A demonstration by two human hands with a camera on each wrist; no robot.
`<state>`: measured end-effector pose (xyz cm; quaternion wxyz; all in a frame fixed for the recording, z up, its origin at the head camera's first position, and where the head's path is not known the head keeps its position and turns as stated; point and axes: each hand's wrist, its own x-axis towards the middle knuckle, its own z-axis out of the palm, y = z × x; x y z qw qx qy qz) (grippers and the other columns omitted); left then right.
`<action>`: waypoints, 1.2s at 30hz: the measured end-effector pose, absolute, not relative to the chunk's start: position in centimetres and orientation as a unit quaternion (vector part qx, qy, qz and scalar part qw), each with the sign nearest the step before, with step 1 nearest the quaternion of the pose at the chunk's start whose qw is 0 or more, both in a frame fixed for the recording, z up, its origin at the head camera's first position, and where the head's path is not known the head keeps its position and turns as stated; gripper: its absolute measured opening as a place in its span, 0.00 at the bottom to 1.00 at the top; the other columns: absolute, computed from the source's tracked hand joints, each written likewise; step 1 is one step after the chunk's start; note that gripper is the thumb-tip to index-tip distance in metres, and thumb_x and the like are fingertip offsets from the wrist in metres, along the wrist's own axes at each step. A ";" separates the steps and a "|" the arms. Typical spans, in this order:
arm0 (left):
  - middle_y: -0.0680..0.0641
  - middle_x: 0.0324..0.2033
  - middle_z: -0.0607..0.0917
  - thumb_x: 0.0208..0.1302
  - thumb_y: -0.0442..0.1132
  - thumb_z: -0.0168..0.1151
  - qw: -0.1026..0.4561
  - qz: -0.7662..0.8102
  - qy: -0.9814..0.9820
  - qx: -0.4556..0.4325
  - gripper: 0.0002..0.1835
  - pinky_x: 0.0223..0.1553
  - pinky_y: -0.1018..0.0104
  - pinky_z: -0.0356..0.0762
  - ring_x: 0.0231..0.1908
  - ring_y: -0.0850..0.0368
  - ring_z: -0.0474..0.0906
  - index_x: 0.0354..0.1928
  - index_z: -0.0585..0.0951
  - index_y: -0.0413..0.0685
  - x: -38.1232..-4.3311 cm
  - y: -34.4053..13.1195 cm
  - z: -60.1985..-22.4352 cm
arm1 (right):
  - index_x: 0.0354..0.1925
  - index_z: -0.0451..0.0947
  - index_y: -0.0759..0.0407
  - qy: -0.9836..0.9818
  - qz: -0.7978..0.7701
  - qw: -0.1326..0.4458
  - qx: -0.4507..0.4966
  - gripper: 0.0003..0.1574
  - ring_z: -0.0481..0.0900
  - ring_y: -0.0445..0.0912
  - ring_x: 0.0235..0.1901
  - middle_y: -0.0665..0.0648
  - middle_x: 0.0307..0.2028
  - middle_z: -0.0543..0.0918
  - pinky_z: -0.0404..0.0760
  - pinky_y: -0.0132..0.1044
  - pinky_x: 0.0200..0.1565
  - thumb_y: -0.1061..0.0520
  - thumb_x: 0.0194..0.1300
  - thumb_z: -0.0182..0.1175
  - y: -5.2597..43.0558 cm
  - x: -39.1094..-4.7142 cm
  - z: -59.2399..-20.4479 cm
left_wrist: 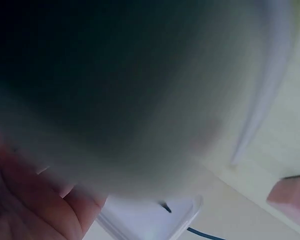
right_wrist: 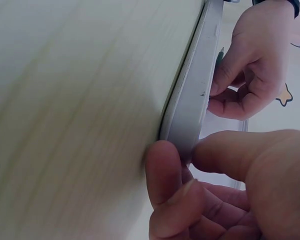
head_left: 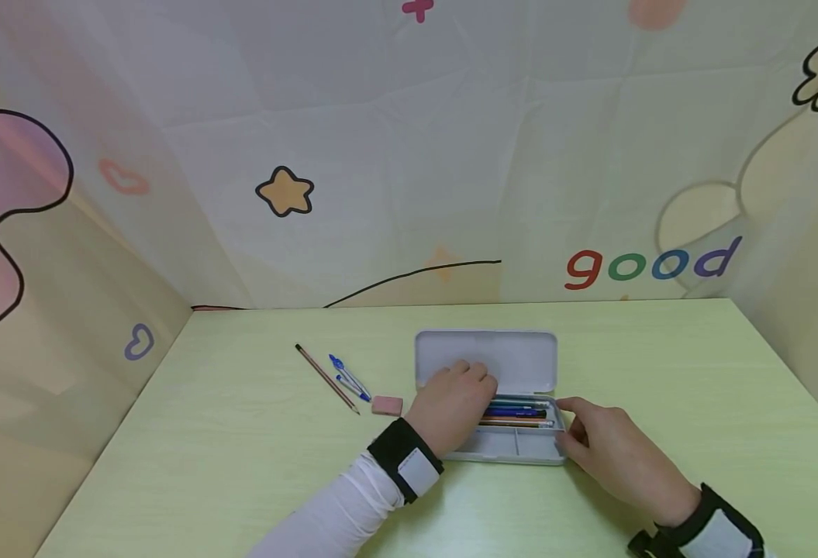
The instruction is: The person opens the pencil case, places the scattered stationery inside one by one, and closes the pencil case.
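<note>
A pale pencil case (head_left: pixel 537 443) lies on the table with its lid (head_left: pixel 485 360) folded back. Several pencils and pens (head_left: pixel 516 413) lie side by side in its upper compartment. My left hand (head_left: pixel 453 403) reaches over the left part of the case, its fingers bent. In the right wrist view its thumb and fingertips meet near the rim, beside a green pencil tip (right_wrist: pixel 220 56); what they pinch, if anything, is hidden. With thumb and fingers, my right hand (head_left: pixel 611 446) grips the right end of the case.
Left of the case lie a pink eraser (head_left: pixel 387 405), a blue drawing compass (head_left: pixel 349 377) and a striped pencil (head_left: pixel 327 380). The left wrist view is mostly blocked by a dark blur. A printed cloth backdrop (head_left: pixel 409 170) rises behind the light wooden table (head_left: pixel 241 465).
</note>
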<state>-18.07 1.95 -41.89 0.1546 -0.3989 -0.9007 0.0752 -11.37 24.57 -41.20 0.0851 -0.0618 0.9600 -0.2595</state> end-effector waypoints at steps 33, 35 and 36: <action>0.55 0.38 0.81 0.67 0.41 0.64 0.145 0.066 -0.908 -0.388 0.08 0.38 0.66 0.76 0.38 0.59 0.76 0.47 0.83 0.56 -18.0 2.3 -42.2 | 0.65 0.69 0.68 0.959 -0.262 0.092 -0.058 0.35 0.73 0.43 0.26 0.50 0.28 0.77 0.76 0.32 0.28 0.55 0.65 0.67 24.6 -11.5 -41.1; 0.55 0.38 0.81 0.67 0.41 0.64 0.146 0.067 -0.907 -0.388 0.08 0.37 0.66 0.76 0.38 0.59 0.76 0.47 0.83 0.56 -18.0 2.3 -42.2 | 0.65 0.69 0.68 0.959 -0.263 0.092 -0.057 0.35 0.73 0.43 0.27 0.50 0.28 0.77 0.76 0.32 0.28 0.55 0.65 0.67 24.6 -11.5 -41.1; 0.56 0.38 0.81 0.67 0.41 0.64 0.146 0.066 -0.907 -0.389 0.08 0.37 0.66 0.76 0.38 0.59 0.76 0.46 0.83 0.56 -18.0 2.3 -42.2 | 0.65 0.69 0.68 0.959 -0.263 0.092 -0.057 0.35 0.73 0.43 0.27 0.50 0.28 0.77 0.76 0.32 0.28 0.55 0.65 0.67 24.6 -11.5 -41.1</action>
